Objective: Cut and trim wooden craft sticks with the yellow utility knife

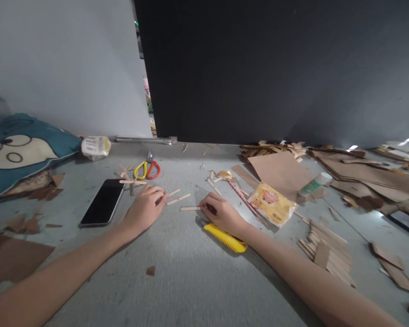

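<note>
My left hand rests on the grey table with its fingers curled together. A wooden craft stick sticks out from its fingertips, its near end hidden. My right hand is closed, thumb and fingers pinching the end of another craft stick that points left. Between the hands a third craft stick lies on the table. Under the right hand and wrist lies a yellow utility knife. Beyond the left hand are a few crossed sticks and scissors with yellow and red handles.
A black phone lies left of my left hand. To the right are a yellow tissue pack, a glue stick, a pile of craft sticks and brown cardboard. A dark panel stands at the back, a blue cushion at left.
</note>
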{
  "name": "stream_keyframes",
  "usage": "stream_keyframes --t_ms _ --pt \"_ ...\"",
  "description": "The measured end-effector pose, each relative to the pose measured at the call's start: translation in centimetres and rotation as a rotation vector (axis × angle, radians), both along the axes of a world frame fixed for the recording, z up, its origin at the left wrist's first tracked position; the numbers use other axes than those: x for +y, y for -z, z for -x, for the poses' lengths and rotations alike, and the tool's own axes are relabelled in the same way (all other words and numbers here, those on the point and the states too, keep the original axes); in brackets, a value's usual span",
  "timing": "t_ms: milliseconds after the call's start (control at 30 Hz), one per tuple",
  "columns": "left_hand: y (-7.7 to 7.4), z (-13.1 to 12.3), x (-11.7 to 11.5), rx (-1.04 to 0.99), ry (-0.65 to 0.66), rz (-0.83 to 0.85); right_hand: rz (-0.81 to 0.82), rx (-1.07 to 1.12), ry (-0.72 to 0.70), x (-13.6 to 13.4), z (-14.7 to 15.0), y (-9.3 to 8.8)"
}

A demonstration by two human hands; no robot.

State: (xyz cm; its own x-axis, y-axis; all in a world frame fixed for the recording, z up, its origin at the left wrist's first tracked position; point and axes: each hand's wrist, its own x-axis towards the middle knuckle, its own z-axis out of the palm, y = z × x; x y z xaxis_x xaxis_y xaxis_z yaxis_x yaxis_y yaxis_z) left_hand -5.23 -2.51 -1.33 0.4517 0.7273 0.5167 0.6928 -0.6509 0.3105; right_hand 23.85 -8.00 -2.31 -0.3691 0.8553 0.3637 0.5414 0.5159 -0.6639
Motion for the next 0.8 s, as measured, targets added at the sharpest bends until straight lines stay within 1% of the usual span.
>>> stream_keyframes --t_ms 100,200,367,600,733,800 --pt "-0.1 -0.2 -0.1 -0.01 0.018 0.022 -0.001 -0.001 0.007 0.0 0.0 0.1" --pt "0.3 -0.1 0.1 -0.014 0.027 0.035 -0.004 0.0 0.005 0.0 0.0 0.1" --pt "1.1 0.4 0.8 -0.068 -0.092 0.011 -0.004 -0.005 0.005 0.0 -0.1 0.1" --pt "1.2 0.6 1.1 -0.07 -0.102 0.046 -0.005 0.003 0.004 0.1 0.0 0.3" --pt "1.5 0.7 1.1 -0.069 -0.121 0.025 -0.009 -0.006 0.011 0.1 0.0 0.2" --pt "1.6 0.7 1.2 -0.072 -0.155 0.001 -0.01 -0.018 0.013 0.1 0.0 0.2"
